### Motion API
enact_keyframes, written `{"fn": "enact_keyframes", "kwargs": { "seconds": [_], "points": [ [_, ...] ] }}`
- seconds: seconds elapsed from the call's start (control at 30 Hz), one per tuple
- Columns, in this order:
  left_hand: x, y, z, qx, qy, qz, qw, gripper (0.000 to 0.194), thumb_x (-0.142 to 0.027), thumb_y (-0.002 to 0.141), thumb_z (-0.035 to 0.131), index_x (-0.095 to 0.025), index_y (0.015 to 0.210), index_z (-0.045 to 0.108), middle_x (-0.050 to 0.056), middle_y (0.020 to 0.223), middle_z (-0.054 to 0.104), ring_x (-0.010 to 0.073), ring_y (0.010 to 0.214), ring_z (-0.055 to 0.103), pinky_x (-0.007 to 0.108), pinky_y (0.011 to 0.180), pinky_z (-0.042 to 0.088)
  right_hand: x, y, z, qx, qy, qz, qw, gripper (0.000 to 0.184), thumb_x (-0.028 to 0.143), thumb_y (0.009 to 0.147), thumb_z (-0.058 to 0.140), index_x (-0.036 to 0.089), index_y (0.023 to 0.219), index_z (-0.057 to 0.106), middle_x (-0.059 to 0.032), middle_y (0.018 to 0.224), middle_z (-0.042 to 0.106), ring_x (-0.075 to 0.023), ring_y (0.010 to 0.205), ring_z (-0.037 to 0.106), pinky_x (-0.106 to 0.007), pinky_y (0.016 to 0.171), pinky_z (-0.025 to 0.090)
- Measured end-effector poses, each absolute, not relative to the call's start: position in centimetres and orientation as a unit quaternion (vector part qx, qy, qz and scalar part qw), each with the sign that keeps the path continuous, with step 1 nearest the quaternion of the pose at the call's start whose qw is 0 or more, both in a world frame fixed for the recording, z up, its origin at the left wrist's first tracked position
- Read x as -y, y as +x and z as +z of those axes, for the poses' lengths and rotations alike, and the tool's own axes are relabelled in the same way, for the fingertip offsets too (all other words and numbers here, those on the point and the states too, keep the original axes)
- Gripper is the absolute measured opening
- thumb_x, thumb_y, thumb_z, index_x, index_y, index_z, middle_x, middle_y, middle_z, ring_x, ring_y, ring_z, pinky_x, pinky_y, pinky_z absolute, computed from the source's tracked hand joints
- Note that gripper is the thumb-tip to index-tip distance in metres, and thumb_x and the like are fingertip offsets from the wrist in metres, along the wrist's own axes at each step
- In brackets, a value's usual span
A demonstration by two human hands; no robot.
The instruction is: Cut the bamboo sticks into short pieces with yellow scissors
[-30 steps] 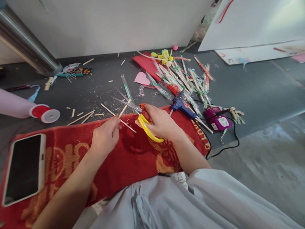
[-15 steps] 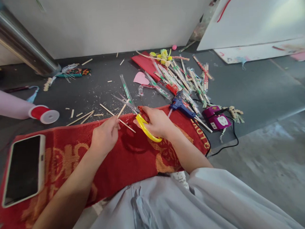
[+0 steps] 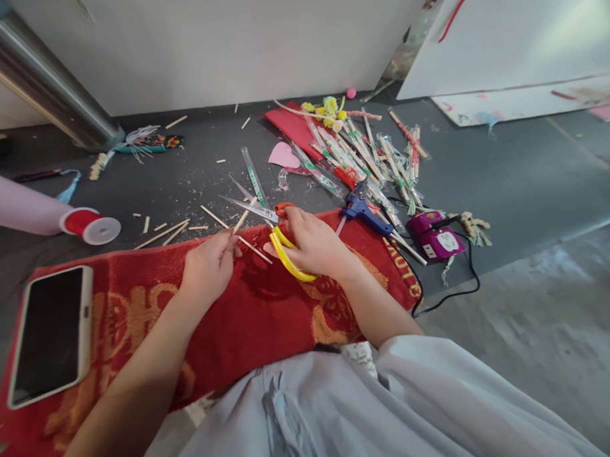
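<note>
My left hand is closed in a pinch on a short wooden stick that points up and away from me. My right hand grips scissors with yellow handles; their metal blades stand apart around the stick's far end. Both hands hover over a red towel with gold lettering spread across my lap. Another thin stick lies on the floor and towel edge under the hands.
A white phone lies on the towel at left. On the dark floor are a blue glue gun, a purple power strip with black cord, a pile of wrapped chopsticks, a pink heart, a red ribbon spool, stick offcuts.
The scissors and my right hand shifted slightly left and nearer the stick; the blades stay apart. My left hand keeps its pinch on the stick.
</note>
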State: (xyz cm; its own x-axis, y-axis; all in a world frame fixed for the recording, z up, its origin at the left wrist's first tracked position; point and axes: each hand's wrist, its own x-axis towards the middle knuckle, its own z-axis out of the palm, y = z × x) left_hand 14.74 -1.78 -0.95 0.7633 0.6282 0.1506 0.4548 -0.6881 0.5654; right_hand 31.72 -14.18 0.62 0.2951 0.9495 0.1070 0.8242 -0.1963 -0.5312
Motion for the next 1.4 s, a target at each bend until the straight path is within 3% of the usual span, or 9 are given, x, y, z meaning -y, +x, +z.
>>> {"fn": "enact_keyframes", "kwargs": {
  "seconds": [0.37, 0.6, 0.87, 1.07, 1.4],
  "points": [
    [1.7, 14.6, -1.2, -0.294, 0.911, 0.166, 0.236, 0.030, -0.032, 0.090, 0.034, -0.020, 0.076, 0.058, 0.003, 0.073, 0.070, 0.0160, 0.070, 0.066, 0.025, 0.062, 0.046, 14.3, 31.8, 0.6, 0.591, -0.743, 0.137, 0.281, 0.067, 0.065, 0.085, 0.047, 0.008, 0.121, 0.046, -0.0186, 0.118, 0.060, -0.0301, 0.110, 0.059, -0.042, 0.095, 0.044],
    [1.7, 14.5, -1.3, -0.290, 0.912, 0.172, 0.231, 0.030, -0.033, 0.090, 0.034, -0.019, 0.092, 0.061, 0.002, 0.070, 0.068, 0.0160, 0.069, 0.065, 0.024, 0.062, 0.046, 14.3, 31.9, 0.9, 0.595, -0.738, 0.168, 0.271, 0.050, 0.063, 0.085, 0.049, 0.016, 0.101, 0.049, -0.0116, 0.097, 0.063, -0.0243, 0.092, 0.061, -0.035, 0.080, 0.045],
    [1.4, 14.3, -1.0, -0.257, 0.919, 0.181, 0.237, 0.034, -0.034, 0.091, 0.032, -0.020, 0.073, 0.057, 0.002, 0.068, 0.067, 0.0138, 0.062, 0.062, 0.023, 0.059, 0.045, 14.5, 32.5, 1.6, 0.606, -0.715, 0.229, 0.263, 0.047, 0.065, 0.085, 0.047, 0.019, 0.092, 0.048, -0.0035, 0.084, 0.058, -0.0169, 0.075, 0.055, -0.028, 0.067, 0.040],
    [1.3, 14.4, -0.9, -0.262, 0.916, 0.174, 0.248, 0.032, -0.034, 0.090, 0.034, -0.020, 0.069, 0.054, 0.001, 0.062, 0.064, 0.0136, 0.060, 0.061, 0.023, 0.058, 0.044, 14.4, 32.3, 1.8, 0.582, -0.744, 0.209, 0.254, 0.045, 0.064, 0.085, 0.046, 0.019, 0.086, 0.051, -0.0012, 0.078, 0.057, -0.0139, 0.067, 0.052, -0.025, 0.061, 0.034],
    [1.2, 14.4, -1.2, -0.251, 0.920, 0.177, 0.243, 0.030, -0.031, 0.091, 0.034, -0.020, 0.067, 0.049, 0.000, 0.060, 0.060, 0.0122, 0.057, 0.058, 0.022, 0.056, 0.041, 14.3, 31.7, 1.8, 0.567, -0.771, 0.189, 0.222, 0.048, 0.058, 0.087, 0.051, 0.015, 0.106, 0.057, -0.0067, 0.090, 0.065, -0.0174, 0.076, 0.061, -0.026, 0.065, 0.036]
  ]
}}
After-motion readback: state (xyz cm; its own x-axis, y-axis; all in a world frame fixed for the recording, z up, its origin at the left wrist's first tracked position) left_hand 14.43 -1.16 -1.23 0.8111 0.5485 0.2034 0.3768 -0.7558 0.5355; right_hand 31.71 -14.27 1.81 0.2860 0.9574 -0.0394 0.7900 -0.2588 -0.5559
